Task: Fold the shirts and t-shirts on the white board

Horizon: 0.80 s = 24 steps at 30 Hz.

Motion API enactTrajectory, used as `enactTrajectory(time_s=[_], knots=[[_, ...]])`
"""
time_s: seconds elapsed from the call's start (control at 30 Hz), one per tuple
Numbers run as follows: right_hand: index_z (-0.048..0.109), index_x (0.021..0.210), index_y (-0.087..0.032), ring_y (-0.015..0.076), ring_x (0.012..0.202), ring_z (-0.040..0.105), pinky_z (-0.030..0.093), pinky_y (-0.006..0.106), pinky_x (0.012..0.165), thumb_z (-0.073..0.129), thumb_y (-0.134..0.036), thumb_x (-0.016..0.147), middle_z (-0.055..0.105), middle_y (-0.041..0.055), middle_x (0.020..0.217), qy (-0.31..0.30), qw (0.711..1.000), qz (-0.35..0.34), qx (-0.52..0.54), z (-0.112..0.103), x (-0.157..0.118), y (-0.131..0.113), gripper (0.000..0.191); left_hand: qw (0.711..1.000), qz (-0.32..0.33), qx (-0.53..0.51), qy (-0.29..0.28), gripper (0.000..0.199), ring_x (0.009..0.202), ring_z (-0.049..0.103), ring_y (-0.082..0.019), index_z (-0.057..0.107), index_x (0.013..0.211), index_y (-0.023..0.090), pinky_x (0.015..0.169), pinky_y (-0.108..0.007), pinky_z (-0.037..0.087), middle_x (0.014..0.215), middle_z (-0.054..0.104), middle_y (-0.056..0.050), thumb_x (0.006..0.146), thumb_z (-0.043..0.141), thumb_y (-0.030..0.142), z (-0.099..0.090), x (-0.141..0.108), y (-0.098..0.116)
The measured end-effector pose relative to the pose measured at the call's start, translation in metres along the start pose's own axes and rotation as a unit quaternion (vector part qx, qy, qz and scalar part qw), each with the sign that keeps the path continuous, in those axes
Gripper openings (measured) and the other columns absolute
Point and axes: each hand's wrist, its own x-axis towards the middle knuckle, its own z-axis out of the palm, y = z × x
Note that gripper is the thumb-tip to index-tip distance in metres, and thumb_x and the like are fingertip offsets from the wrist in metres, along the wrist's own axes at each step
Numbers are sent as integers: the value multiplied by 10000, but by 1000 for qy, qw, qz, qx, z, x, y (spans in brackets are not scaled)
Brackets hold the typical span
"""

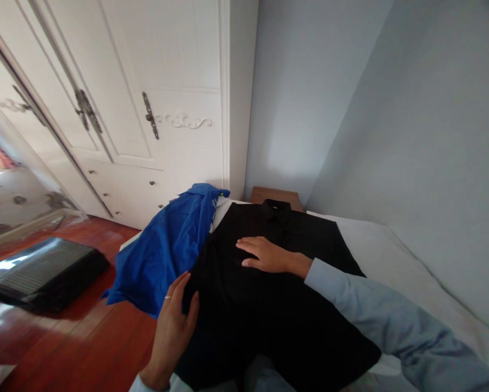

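Note:
A black collared shirt (pixel 269 305) lies spread out on the white-covered bed, its collar at the far end. My right hand (pixel 264 255) rests flat on the upper part of the shirt, fingers stretched out. At the shirt's left edge is my left hand (pixel 174 313), wearing a ring; its thumb stands apart from the fingers, and the fingertips touch the black cloth. Beside the shirt on the left, a blue garment (pixel 163 239) lies crumpled and hangs over the bed's edge.
White bedding (pixel 379 245) runs along the grey wall on the right. A white wardrobe (pixel 179 65) stands behind the bed, and a small brown wooden piece (pixel 277 194) sits past the collar. A black ribbed case (pixel 44 272) lies on the red wooden floor (pixel 117 343).

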Motion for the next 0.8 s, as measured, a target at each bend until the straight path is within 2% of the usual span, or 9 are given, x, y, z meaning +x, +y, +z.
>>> enactTrajectory(time_s=[0.07, 0.2, 0.33, 0.4, 0.47, 0.6, 0.67, 0.73, 0.8], knots=[[656, 1341, -143, 283, 1341, 566, 420, 470, 1154, 595, -376, 999, 620, 176, 1426, -29, 999, -31, -16, 12, 2, -13, 417, 998, -44, -30, 25, 393, 1099, 696, -302, 631, 1216, 172, 948, -474, 591, 1193, 702, -148, 991, 495, 465, -5, -20, -5], [710, 1261, -146, 259, 1301, 599, 438, 445, 1150, 587, -301, 1004, 665, 159, 1369, 1, 1000, 0, -23, 17, -18, -25, 325, 988, -135, -76, 16, 472, 997, 708, -324, 656, 1139, 169, 874, -489, 596, 1081, 723, -151, 938, 520, 573, -4, -44, -15], [727, 1225, -190, 251, 1312, 584, 406, 471, 1177, 547, -353, 1027, 674, 125, 1364, 43, 998, 20, 42, 4, -60, -55, 314, 969, -227, -94, -29, 663, 1087, 675, -413, 651, 1132, 152, 931, -585, 538, 1135, 718, -203, 803, 591, 725, 8, -48, -22], [732, 1205, -199, 237, 1239, 627, 465, 432, 1115, 537, -382, 1029, 710, 115, 1295, 68, 989, 64, 114, 1, -88, -80, 320, 952, -270, -136, -43, 688, 1080, 685, -403, 647, 1125, 161, 915, -555, 548, 1127, 726, -191, 747, 642, 735, 14, -46, -23], [748, 1147, -202, 218, 1092, 690, 535, 371, 996, 535, -424, 1021, 752, 105, 1163, 75, 965, 139, 209, 7, -122, -104, 332, 935, -293, -192, -51, 677, 959, 720, -351, 657, 1084, 172, 831, -477, 579, 1029, 746, -147, 704, 686, 731, 16, -46, -22], [752, 1101, -193, 224, 910, 724, 575, 336, 824, 618, -533, 917, 768, 98, 1017, 39, 854, 340, 391, 46, -198, -132, 409, 919, -270, -271, -91, 523, 697, 650, -220, 682, 774, 192, 649, -316, 532, 721, 681, -33, 716, 713, 711, 1, -46, -21], [766, 920, -182, 245, 828, 716, 572, 351, 760, 709, -575, 782, 761, 91, 882, 61, 799, 441, 405, 76, -235, -133, 420, 893, -288, -332, -90, 531, 684, 620, -194, 674, 697, 187, 644, -290, 519, 694, 663, -16, 695, 743, 714, -12, -48, -24], [695, 705, -196, 252, 709, 691, 563, 360, 660, 750, -635, 634, 709, 75, 721, 190, 715, 557, 377, 108, -265, -130, 447, 846, -344, -401, -69, 570, 692, 627, -195, 687, 723, 184, 654, -298, 537, 715, 679, -11, 639, 770, 742, -24, -51, -30], [623, 675, -227, 254, 666, 684, 563, 360, 604, 763, -669, 533, 685, 60, 696, 363, 589, 633, 348, 137, -284, -127, 485, 808, -397, -431, -59, 607, 703, 643, -208, 691, 744, 187, 654, -313, 557, 717, 688, -7, 583, 789, 763, -31, -54, -37]])
